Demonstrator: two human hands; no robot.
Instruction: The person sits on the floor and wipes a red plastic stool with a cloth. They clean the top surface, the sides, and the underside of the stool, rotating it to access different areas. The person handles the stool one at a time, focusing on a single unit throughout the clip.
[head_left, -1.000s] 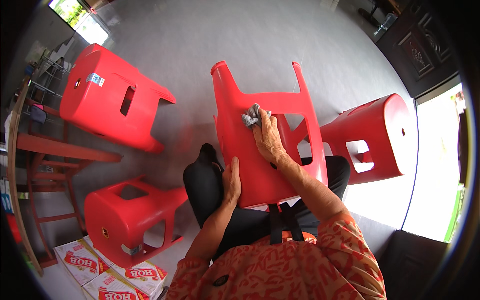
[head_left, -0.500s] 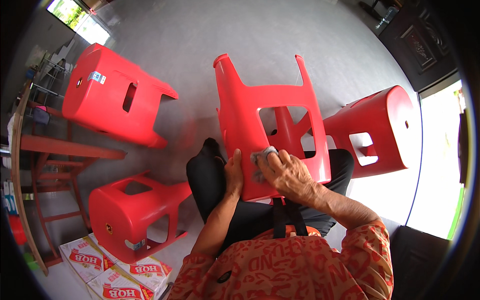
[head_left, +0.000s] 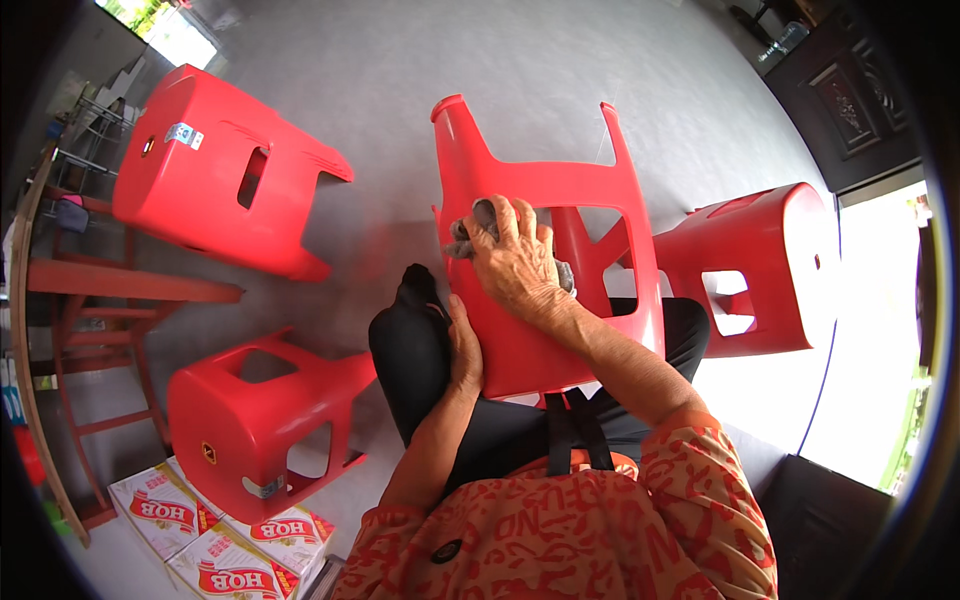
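A red plastic stool (head_left: 535,350) lies tilted across my lap, its legs pointing away from me. My left hand (head_left: 466,350) holds the stool's left edge near the seat end; the thumb shows and the other fingers are mostly hidden. Under my right hand (head_left: 518,262) is a grey cloth (head_left: 484,213), bunched and pressed against the stool's side panel beside the large cutout. Part of the cloth sticks out on both sides of that hand.
More red stools lie on their sides: one at far left (head_left: 215,170), one at near left (head_left: 235,430), one at right (head_left: 775,270). Printed cartons (head_left: 165,510) sit at lower left. A wooden frame (head_left: 130,280) stands at left, a dark carved door (head_left: 845,100) at upper right.
My right hand has slid the cloth away from me and to the left, up the stool's side panel. My left hand keeps its hold on the edge.
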